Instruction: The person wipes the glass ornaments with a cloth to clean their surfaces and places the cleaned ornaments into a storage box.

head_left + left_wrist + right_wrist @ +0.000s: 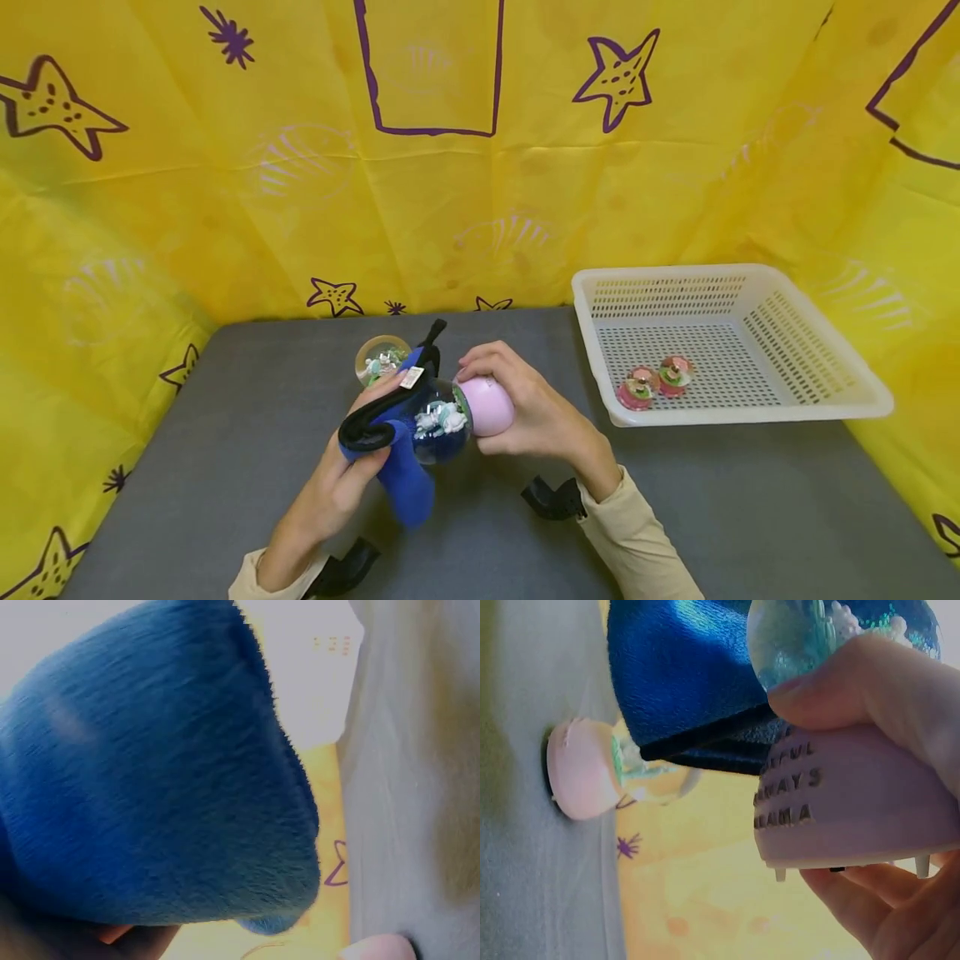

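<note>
My right hand (536, 412) grips the pink base of a snow globe (442, 421), which is tipped on its side with the glass ball toward the left. White figures and green bits show inside the ball, and raised letters stand on the base (802, 780) in the right wrist view. In my left hand (341, 483) is a folded blue cloth (408, 479) with black edging and a small white tag, held against the ball. Blue fabric (165, 765) fills most of the left wrist view. A second snow globe (381, 357) stands on the table just behind the cloth.
A white perforated plastic basket (750, 414) sits at the right of the grey table (247, 400). Two small pink-based globes (637, 388) lie in its near left corner. Yellow printed fabric (450, 208) hangs behind the table and along both sides.
</note>
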Demonstrator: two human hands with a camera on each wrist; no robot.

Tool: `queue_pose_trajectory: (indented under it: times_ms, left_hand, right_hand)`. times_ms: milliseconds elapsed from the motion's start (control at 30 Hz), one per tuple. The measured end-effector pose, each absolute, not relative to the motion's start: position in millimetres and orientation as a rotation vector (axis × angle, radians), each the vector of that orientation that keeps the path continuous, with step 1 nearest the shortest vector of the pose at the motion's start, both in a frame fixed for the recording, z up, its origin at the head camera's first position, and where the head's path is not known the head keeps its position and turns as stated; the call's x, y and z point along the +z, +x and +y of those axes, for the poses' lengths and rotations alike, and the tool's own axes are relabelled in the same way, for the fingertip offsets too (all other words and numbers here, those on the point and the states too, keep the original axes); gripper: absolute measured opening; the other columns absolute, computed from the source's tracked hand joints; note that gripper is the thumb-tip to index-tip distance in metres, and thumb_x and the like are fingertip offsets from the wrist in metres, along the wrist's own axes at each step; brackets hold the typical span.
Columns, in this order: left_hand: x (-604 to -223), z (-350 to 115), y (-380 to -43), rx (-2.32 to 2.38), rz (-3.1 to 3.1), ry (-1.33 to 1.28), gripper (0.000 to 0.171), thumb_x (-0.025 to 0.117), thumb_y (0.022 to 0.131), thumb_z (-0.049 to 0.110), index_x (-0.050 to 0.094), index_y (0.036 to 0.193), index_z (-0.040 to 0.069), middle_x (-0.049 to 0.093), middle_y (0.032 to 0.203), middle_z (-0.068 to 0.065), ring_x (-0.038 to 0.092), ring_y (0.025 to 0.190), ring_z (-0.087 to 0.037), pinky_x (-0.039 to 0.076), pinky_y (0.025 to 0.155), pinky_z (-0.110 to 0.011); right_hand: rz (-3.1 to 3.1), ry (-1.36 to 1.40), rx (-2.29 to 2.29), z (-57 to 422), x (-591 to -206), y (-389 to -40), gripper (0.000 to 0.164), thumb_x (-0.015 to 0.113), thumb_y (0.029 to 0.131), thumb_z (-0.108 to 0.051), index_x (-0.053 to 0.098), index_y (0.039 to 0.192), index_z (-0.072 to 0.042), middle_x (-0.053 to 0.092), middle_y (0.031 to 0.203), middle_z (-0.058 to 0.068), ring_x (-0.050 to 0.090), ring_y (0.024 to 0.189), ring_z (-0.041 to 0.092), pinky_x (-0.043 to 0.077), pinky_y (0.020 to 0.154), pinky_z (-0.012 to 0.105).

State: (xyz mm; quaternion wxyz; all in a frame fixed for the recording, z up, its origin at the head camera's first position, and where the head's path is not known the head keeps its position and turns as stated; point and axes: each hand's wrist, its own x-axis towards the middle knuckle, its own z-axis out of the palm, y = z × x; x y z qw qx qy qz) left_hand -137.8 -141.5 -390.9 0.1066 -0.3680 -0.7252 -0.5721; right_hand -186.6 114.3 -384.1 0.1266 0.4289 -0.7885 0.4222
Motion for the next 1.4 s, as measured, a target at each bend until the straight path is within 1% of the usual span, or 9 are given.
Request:
queue_pose_trajectory:
  times_ms: [100,267,567,667,800,933,1067,1233,1400]
  left_hand:
    - [-390.4,-139.1,-135.7,-1.616,-2.244,-1.02,0.073,0.062,0.088,-0.005,0.03,0.153,0.003,0.032,0.159,-0.008,0.025,0.149,-0.011,0.019,0.117,-0.015]
    - [-393.0,-134.8,-137.1,-1.487,-2.309,-0.779,0.096,0.085,0.069,-0.003,0.036,0.15,0.01,0.049,0.147,-0.012,0.047,0.129,-0.002,0.034,0.106,-0.011]
    - [-395.9,-139.5,-144.6,-1.548,-2.093,-0.617,0.038,0.068,0.079,-0.019,0.062,0.114,-0.005,0.065,0.113,0.016,0.062,0.104,-0.002,0.046,0.092,-0.014]
    - [-395.7,-139.5,-146.5,-1.56,-2.061,-0.549,0.033,0.066,0.08,-0.019,0.062,0.111,-0.006,0.064,0.108,0.018,0.061,0.1,0.0,0.046,0.088,-0.013]
    - [-396.5,-136.7,-145.3,-1.658,-2.089,-0.635,0.048,0.065,0.081,-0.017,0.056,0.126,-0.004,0.061,0.123,0.01,0.057,0.112,-0.004,0.043,0.094,-0.014]
    - [-398.6,-131.5,-140.0,-1.642,-2.256,-0.746,0.077,0.075,0.079,-0.006,0.04,0.146,0.009,0.051,0.141,-0.001,0.051,0.121,-0.007,0.039,0.1,-0.016]
    - [-399.2,-126.7,-135.9,-1.495,-2.319,-0.732,0.093,0.087,0.07,0.003,0.037,0.148,0.015,0.048,0.146,-0.009,0.045,0.13,-0.005,0.032,0.106,-0.012]
    - [-397.6,-127.4,-136.5,-1.464,-2.227,-0.739,0.078,0.086,0.068,-0.005,0.051,0.137,0.007,0.055,0.139,-0.007,0.041,0.138,-0.005,0.028,0.112,-0.012]
    - [-395.3,-131.4,-139.7,-1.594,-2.112,-0.705,0.051,0.072,0.076,-0.018,0.057,0.122,-0.004,0.061,0.126,0.009,0.054,0.123,-0.007,0.039,0.105,-0.017]
  right_hand:
    - [-2.295,1.224,1.193,113.1,-385.2,-186.6,0.066,0.087,0.062,-0.008,0.055,0.119,-0.009,0.054,0.128,0.01,0.054,0.119,0.022,0.055,0.087,0.032]
    - [-2.306,1.214,1.123,106.0,-386.4,-184.6,0.064,0.087,0.063,-0.011,0.055,0.119,-0.009,0.054,0.127,0.01,0.057,0.117,0.021,0.055,0.084,0.028]
    - [-2.309,1.229,0.944,99.3,-386.9,-182.2,0.063,0.088,0.06,-0.012,0.058,0.115,-0.013,0.055,0.127,0.005,0.06,0.112,0.019,0.055,0.082,0.027]
    - [-2.318,1.231,0.886,99.6,-385.9,-181.2,0.063,0.088,0.059,-0.013,0.059,0.114,-0.014,0.056,0.128,0.004,0.06,0.114,0.018,0.055,0.083,0.028]
    - [-2.295,1.23,0.863,103.3,-383.8,-181.6,0.062,0.088,0.06,-0.013,0.059,0.114,-0.014,0.056,0.128,0.005,0.058,0.116,0.018,0.055,0.085,0.029]
    - [-2.276,1.222,0.853,107.6,-383.6,-184.0,0.061,0.087,0.061,-0.011,0.059,0.114,-0.011,0.056,0.128,0.007,0.058,0.117,0.02,0.055,0.087,0.031]
    - [-2.271,1.226,0.863,107.5,-383.7,-184.2,0.06,0.086,0.061,-0.009,0.059,0.114,-0.011,0.056,0.127,0.007,0.057,0.117,0.02,0.055,0.088,0.032]
    - [-2.263,1.227,0.852,106.3,-382.5,-182.9,0.061,0.087,0.062,-0.013,0.059,0.116,-0.012,0.056,0.128,0.006,0.057,0.117,0.02,0.055,0.087,0.031]
    - [-2.262,1.234,0.851,106.4,-382.7,-182.3,0.06,0.087,0.062,-0.014,0.059,0.115,-0.014,0.056,0.127,0.005,0.057,0.116,0.019,0.056,0.084,0.03]
